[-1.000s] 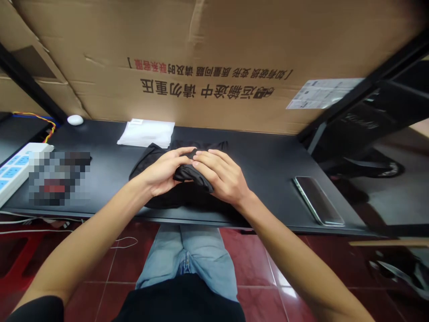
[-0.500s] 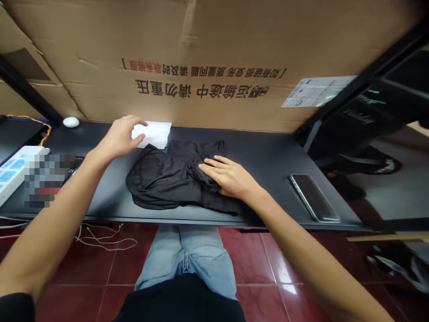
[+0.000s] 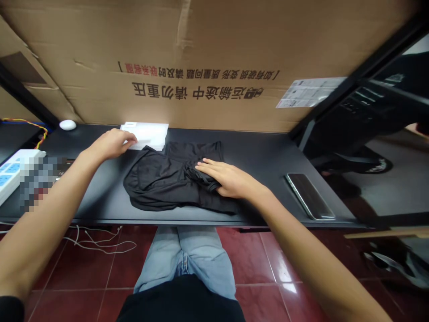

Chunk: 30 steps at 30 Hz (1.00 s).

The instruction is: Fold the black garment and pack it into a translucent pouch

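Hands hold nothing: left hand (image 3: 110, 144) at 10 o'clock, fingers (image 3: 129, 137) grazing a white packet (image 3: 147, 135), right hand (image 3: 229, 179) flat on a black cloth garment (image 3: 157, 183) at 12 o'clock on the table (image 3: 264, 188), soft, light, best pinched at its edge.

One left hand (image 3: 110, 144), one right hand (image 3: 228, 179), one black garment (image 3: 150, 188), one phone (image 3: 310, 196)

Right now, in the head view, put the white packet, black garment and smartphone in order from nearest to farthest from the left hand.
1. The white packet: under the fingertips of the left hand, ahead of it.
2. The black garment: to the hand's right.
3. The smartphone: farthest, at the far right.
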Available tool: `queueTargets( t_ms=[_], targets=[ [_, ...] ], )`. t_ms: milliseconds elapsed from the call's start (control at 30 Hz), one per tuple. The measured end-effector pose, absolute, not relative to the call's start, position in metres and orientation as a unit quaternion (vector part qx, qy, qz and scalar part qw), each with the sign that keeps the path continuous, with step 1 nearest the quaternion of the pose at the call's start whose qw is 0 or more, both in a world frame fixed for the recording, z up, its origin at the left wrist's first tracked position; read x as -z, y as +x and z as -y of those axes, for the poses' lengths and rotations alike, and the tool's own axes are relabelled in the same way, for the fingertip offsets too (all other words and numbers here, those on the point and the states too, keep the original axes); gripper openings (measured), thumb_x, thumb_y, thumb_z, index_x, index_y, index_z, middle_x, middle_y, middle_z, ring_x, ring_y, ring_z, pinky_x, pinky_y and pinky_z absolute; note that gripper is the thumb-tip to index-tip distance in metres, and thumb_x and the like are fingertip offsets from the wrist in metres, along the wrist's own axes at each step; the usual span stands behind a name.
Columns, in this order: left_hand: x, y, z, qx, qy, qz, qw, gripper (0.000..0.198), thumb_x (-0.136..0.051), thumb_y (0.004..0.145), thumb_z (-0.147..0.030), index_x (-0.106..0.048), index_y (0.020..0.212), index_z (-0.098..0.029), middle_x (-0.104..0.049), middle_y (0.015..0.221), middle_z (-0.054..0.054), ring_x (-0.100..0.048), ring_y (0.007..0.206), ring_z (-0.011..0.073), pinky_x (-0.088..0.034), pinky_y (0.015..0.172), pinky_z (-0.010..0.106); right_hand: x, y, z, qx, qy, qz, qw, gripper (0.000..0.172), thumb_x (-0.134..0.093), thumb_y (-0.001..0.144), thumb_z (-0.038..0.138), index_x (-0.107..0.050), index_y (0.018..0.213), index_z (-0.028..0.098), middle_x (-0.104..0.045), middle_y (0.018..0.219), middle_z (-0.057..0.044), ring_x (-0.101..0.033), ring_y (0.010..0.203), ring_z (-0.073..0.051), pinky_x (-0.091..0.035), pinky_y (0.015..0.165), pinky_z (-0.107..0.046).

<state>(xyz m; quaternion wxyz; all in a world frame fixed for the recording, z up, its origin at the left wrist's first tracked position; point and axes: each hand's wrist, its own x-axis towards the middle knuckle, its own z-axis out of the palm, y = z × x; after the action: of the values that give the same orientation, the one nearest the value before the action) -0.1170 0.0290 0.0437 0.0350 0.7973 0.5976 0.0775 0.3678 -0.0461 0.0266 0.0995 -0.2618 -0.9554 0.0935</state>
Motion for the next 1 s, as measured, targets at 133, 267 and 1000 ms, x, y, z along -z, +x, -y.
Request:
queueTargets(
  t_ms=[133, 267, 1000],
  targets=[
    [-0.047, -0.119, -0.032, -0.066, 0.838, -0.54, 0.035, 0.043, -0.056, 0.098, -0.051, -0.084, 0.116, -0.023, -0.085, 0.122, 0.01, -0.077, 0.107, 0.0282, -0.05, 0.1, 0.035, -0.023, 0.366, 0.045, -0.074, -0.271, 0.956, 0.089, 0.106, -0.058, 0.069, -0.012, -0.05, 0.17, 0.018, -0.055, 0.173, -0.017, -0.044, 0.167, -0.031, -0.048, 0.133, -0.052],
    [-0.052, -0.122, -0.036, -0.047, 0.847, -0.525, 0.061, 0.043, -0.057, 0.094, -0.05, -0.084, 0.114, -0.023, -0.086, 0.119, 0.01, -0.075, 0.103, 0.0258, -0.05, 0.099, 0.033, -0.021, 0.366, 0.045, -0.072, -0.274, 0.954, 0.101, 0.107, -0.06, 0.069, -0.013, -0.051, 0.17, 0.021, -0.056, 0.173, -0.015, -0.046, 0.167, -0.03, -0.049, 0.132, -0.051],
    [-0.096, 0.038, 0.037, -0.274, 0.806, -0.52, -0.073, 0.034, -0.044, 0.111, -0.026, -0.078, 0.106, -0.022, -0.07, 0.122, 0.016, -0.061, 0.122, 0.034, -0.053, 0.103, 0.05, -0.051, 0.356, 0.063, 0.011, -0.2, 0.927, 0.318, 0.074, -0.063, 0.108, 0.014, -0.043, 0.176, 0.035, -0.056, 0.174, -0.006, -0.045, 0.167, -0.031, -0.045, 0.136, -0.06]
  ],
)
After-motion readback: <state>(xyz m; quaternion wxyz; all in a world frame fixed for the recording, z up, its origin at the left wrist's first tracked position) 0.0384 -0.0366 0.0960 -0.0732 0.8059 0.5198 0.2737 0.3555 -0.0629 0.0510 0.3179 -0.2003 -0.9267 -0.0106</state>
